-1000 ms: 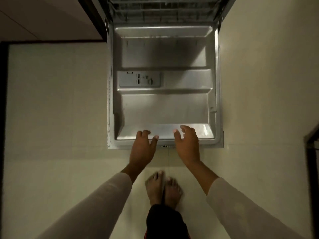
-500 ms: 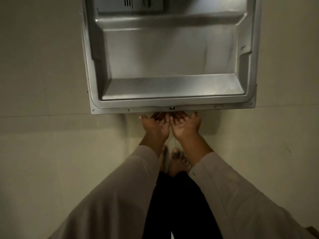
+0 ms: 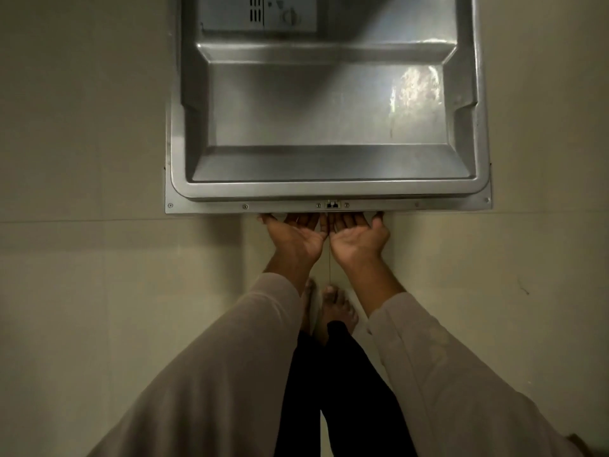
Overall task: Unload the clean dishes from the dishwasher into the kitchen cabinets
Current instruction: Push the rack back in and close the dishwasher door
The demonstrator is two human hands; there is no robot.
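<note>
- Grey stainless-steel dishwasher door (image 3: pixel 313 110) lay open, filling the upper centre of frame.
- Left hand (image 3: pixel 295 239) and right hand (image 3: pixel 357 240) sat side by side, palms up, fingers unclenched, pressing under the door's near edge.

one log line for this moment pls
left hand: palm up, fingers under dishwasher door front edge | right hand: same, beside it | door: open, lying flat

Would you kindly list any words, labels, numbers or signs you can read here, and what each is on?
No text here can be read.
Detergent dispenser on the dishwasher door: small moulded marks beside its vents and dial, too blurred to read.
</note>
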